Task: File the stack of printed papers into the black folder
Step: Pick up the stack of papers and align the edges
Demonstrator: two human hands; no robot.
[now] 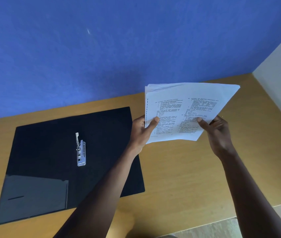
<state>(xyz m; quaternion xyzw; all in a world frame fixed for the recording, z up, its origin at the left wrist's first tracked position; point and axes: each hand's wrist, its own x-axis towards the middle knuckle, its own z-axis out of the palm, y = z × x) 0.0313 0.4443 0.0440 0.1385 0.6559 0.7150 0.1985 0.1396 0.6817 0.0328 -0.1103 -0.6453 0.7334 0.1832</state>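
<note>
Both hands grip the paper stack [186,110] at its near edge, thumbs on top: left hand [142,131] w/ the left corner, right hand [219,134] w/ the right, stack held up off the wooden table [179,169]. Black folder [50,152] lies open flat on the table to the left, metal clip [81,150] at its middle, apart from the stack.

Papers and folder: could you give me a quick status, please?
Left hand and right hand hold the papers above the desk. Folder lies open, clip bare. Nothing in the way.
</note>
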